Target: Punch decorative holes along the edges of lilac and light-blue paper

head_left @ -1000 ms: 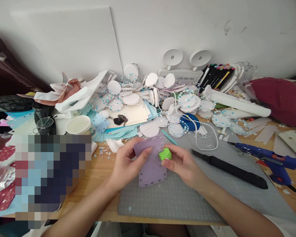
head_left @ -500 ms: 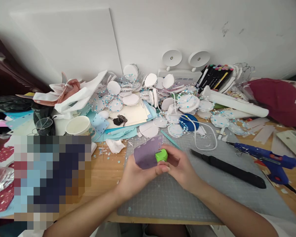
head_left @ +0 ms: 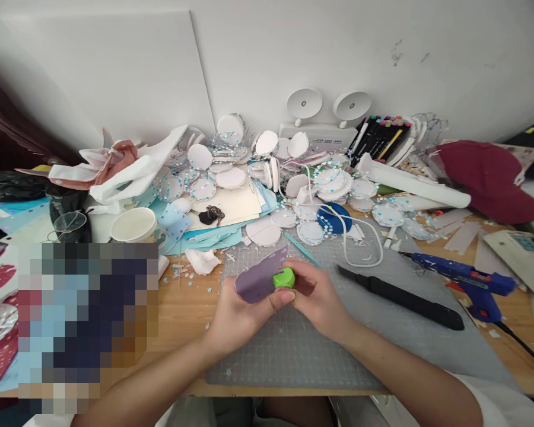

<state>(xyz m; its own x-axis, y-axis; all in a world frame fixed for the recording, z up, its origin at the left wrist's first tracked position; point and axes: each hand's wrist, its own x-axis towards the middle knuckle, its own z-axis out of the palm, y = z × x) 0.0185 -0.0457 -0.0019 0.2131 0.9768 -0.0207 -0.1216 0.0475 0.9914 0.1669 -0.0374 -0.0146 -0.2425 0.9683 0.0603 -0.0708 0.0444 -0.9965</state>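
Note:
My left hand (head_left: pixel 240 311) is closed on a sheet of purple paper (head_left: pixel 258 277), which stands up tilted between my hands. Small notches or cut-outs show along its upper edge. A small bright green craft punch (head_left: pixel 283 278) sits at the paper's right edge, with my right hand (head_left: pixel 318 296) wrapped around it. Both thumbs meet just below the punch, the left one pressing against its underside. Some right fingers are hidden behind the punch and paper. Under both hands lies a grey cutting mat (head_left: pixel 293 362).
A black utility knife (head_left: pixel 400 299) lies right of my hands, and a blue glue gun (head_left: pixel 467 279) beyond it. White discs with blue star garlands (head_left: pixel 309 232) crowd the back. A white cup (head_left: pixel 134 225) and crumpled tissue (head_left: pixel 202 261) are at left.
The view has shifted slightly, moving most things a little left in the picture. Both hands keep hold of the paper and the punch; their grip looks nearly the same.

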